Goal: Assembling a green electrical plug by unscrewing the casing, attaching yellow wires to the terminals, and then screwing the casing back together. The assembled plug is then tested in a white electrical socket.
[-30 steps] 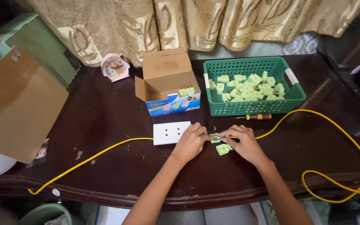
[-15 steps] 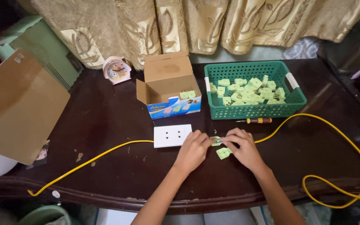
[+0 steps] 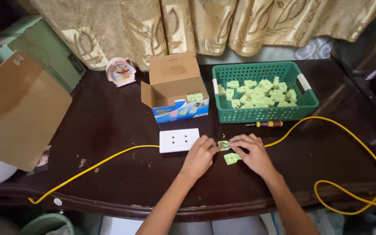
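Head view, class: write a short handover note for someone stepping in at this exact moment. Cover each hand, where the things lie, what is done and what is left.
Left hand and right hand: both pinch a small green plug piece on the dark table, at the yellow cable.
Nearby: another green piece under the right hand, a white socket plate beside the left hand, a screwdriver in front of the green basket of green pieces, and an open cardboard box.
Done: cannot tell how far the piece is fitted.
Left: many pieces in the basket.
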